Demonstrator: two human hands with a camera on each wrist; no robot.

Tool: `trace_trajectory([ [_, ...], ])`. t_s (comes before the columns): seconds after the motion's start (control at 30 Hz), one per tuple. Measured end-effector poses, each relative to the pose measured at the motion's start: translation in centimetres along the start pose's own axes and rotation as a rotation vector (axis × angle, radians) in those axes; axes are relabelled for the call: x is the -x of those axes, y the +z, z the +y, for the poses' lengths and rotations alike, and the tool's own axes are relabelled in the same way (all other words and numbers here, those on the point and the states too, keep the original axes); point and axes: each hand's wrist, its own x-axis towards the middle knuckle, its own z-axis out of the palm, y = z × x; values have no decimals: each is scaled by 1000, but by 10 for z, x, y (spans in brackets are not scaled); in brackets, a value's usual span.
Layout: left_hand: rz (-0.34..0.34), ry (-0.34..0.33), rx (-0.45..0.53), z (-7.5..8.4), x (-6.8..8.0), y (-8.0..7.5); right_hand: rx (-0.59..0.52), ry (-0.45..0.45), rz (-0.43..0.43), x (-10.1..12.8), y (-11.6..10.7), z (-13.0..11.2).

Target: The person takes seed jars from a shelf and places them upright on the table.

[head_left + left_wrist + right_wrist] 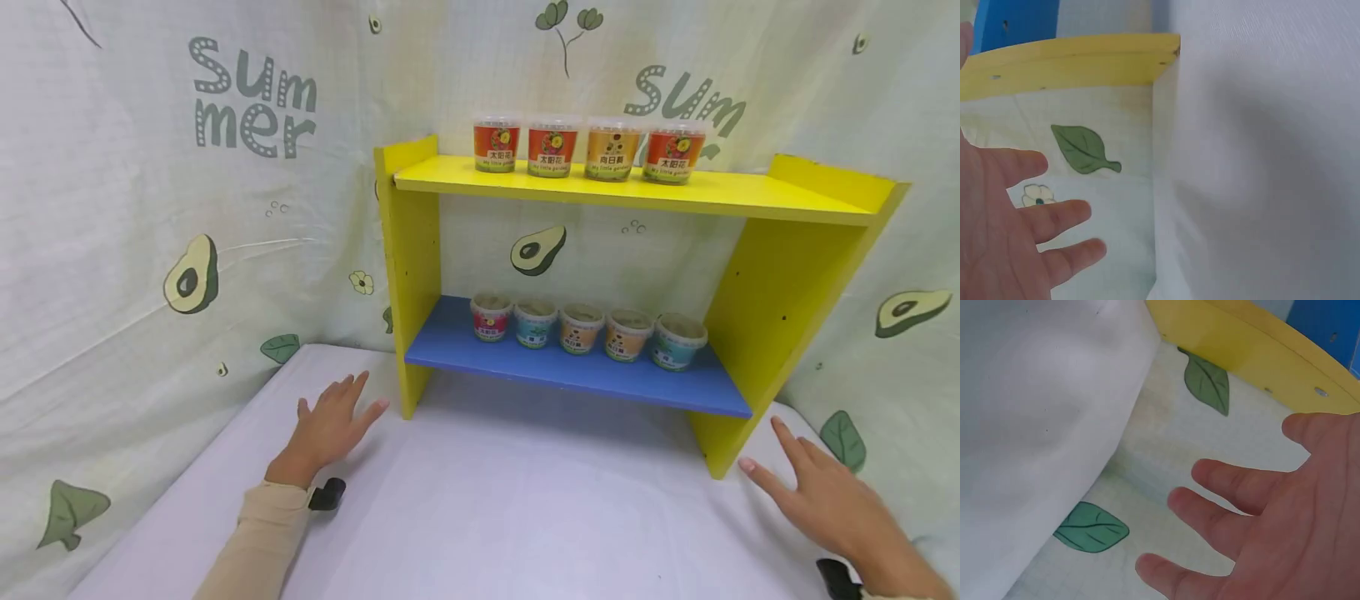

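Both hands are spread flat and hold nothing: the left hand point(327, 431) lies near the yellow shelf point(408, 275)'s left leg, the right hand point(828, 500) beside its right leg, both over the white counter point(510, 500). The right forearm is cut off at the frame edge. Four cups point(588, 148) stand on the top board and five small cups point(587, 328) on the blue one, their labels too small to read.

Avocado-print "Summer" cloth point(150, 208) drapes the walls behind a yellow shelf unit point(411, 250) on a white-covered table point(487, 500)

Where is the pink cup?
In the head view, the pink cup stands at the left end of the row on the blue shelf, beside a light blue cup.
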Motion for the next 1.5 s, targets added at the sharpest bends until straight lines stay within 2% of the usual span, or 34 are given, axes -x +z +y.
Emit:
trace_trajectory([
  [0.07, 15, 14, 44, 4, -1, 0, -43, -17, -26, 0, -3, -1],
  [0.2, 10, 37, 105, 12, -3, 0, -107, 7, -88, 1, -8, -6],
  [0.3, -15, 4, 177, 19, -4, 0, -131, 31, -111, 0, -11, -11],
  [0.47, -46, -56, 369, 31, -8, -1, -186, 35, -83, 1, -15, -19],
  [0.6, -42, -68, 440, 39, -14, 0, -259, 47, -39, 3, -18, -27],
  [0.77, -14, -80, 469, 45, -19, 4, -331, 51, 67, 3, -23, -39],
  [0.9, 39, -78, 478, 48, -23, 10, -363, 36, 142, 4, -27, -43],
  [1.1, 89, -63, 486, 53, -28, 21, -434, 15, 176, 2, -31, -43],
  [1.27, 147, -66, 465, 53, -29, 24, -416, 60, 172, -5, -38, -49],
  [1.5, 196, -60, 358, 52, -35, 34, -370, 164, 271, -11, -48, -54],
])
